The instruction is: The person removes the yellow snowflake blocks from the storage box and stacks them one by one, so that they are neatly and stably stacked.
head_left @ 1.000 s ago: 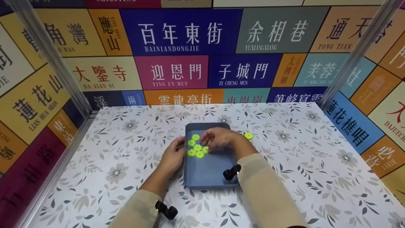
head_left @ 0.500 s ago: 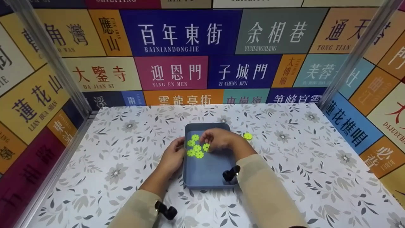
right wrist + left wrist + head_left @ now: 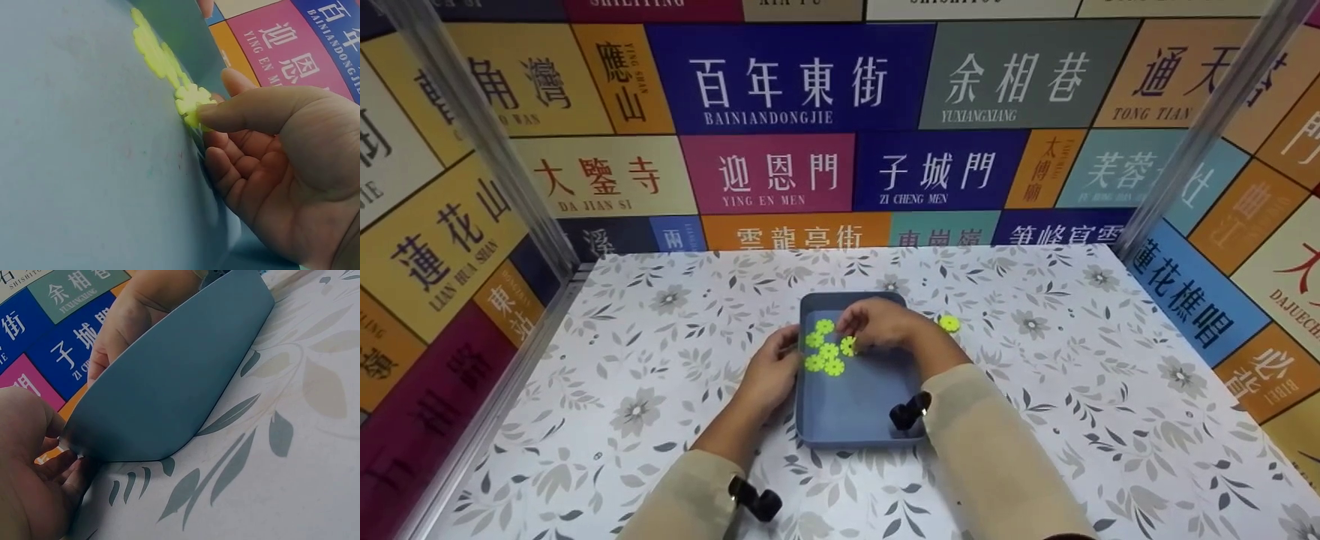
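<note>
A blue-grey rectangular tray [image 3: 859, 405] stands on the table. My left hand [image 3: 771, 367] holds it at its left side; in the left wrist view, curled fingers [image 3: 64, 467] touch the outer wall near a corner, and the thumb's contact is unclear. Over the tray, my right hand [image 3: 877, 326] pinches a yellow-green flower-shaped snowflake disc [image 3: 191, 101] between thumb and index finger, its other fingers curled. Several matching snowflake discs [image 3: 826, 351] lie along the tray's left half, some touching or overlapping. Another snowflake disc [image 3: 949, 323] lies outside, right of the tray, near my right wrist.
The table is covered by a white cloth [image 3: 637, 409] with grey leaves and flowers. Printed panels [image 3: 787, 79] with Chinese place names stand behind and at both sides. Black wrist devices [image 3: 911, 411] sit on both beige sleeves.
One second ago the disc at my right fingertips lay against the group; it is now lifted apart and tilted in the pinch. My left hand and the tray have stayed put.
</note>
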A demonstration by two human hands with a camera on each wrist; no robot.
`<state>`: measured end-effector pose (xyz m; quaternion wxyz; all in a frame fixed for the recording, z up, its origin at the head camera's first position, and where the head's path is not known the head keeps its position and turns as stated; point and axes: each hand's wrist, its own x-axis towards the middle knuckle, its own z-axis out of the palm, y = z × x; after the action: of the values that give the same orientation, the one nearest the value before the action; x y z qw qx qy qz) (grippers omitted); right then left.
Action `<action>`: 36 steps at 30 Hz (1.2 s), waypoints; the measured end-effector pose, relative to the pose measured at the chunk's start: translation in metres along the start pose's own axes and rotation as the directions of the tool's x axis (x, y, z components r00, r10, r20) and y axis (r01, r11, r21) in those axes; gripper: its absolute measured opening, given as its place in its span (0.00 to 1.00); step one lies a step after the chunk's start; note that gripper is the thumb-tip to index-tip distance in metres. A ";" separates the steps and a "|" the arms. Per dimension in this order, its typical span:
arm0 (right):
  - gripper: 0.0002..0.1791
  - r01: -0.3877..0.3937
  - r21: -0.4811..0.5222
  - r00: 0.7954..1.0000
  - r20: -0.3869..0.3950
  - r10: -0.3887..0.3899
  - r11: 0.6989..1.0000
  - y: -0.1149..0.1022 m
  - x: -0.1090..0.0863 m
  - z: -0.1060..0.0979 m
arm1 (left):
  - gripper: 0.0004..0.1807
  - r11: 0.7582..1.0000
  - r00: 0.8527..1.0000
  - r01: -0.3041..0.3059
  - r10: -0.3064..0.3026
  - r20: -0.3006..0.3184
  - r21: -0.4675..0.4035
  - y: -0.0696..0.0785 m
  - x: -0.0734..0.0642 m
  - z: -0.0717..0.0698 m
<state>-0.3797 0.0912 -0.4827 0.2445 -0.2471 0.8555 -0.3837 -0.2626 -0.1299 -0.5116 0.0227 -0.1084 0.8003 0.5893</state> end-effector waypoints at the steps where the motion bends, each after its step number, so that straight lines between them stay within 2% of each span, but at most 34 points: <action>1: 0.20 0.000 -0.005 1.000 0.006 0.000 1.000 -0.001 0.000 -0.001 | 0.29 1.000 1.000 0.003 -0.003 -0.002 -0.001 0.000 0.000 0.000; 7: 0.18 -0.017 0.004 1.000 0.009 0.017 1.000 -0.012 -0.003 -0.005 | 0.30 1.000 1.000 0.007 -0.007 -0.007 -0.013 0.000 0.001 0.001; 13: 0.19 -0.006 0.143 0.998 -0.064 0.015 0.990 -0.027 -0.012 -0.013 | 0.30 1.000 1.000 -0.018 0.018 -0.010 -0.026 -0.001 0.001 0.001; 18: 0.19 0.029 0.229 0.990 -0.142 0.004 0.973 -0.035 -0.023 -0.023 | 0.31 1.000 1.000 -0.008 0.008 -0.002 -0.014 -0.002 0.002 0.001; 22: 0.18 0.034 0.289 0.975 -0.220 0.032 0.957 -0.037 -0.033 -0.032 | 0.30 1.000 1.000 0.004 -0.004 -0.012 0.010 -0.002 0.002 0.001; 27: 0.17 0.050 0.364 0.943 -0.324 0.077 0.930 -0.031 -0.045 -0.044 | 0.30 1.000 1.000 -0.009 0.009 -0.012 0.017 -0.002 0.002 0.000; 32: 0.17 0.096 0.445 0.912 -0.398 0.101 0.890 -0.016 -0.059 -0.055 | 0.30 1.000 1.000 -0.002 0.003 -0.013 0.016 -0.001 0.002 0.001; 36: 0.19 0.129 0.504 0.902 -0.418 0.110 0.854 0.002 -0.070 -0.060 | 0.29 1.000 1.000 -0.011 0.011 -0.016 0.014 -0.001 0.002 0.001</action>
<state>-0.3638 0.1668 -0.4328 0.1044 -0.0849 0.7510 -0.6464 -0.2644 -0.1299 -0.5134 0.0140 -0.1085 0.8050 0.5831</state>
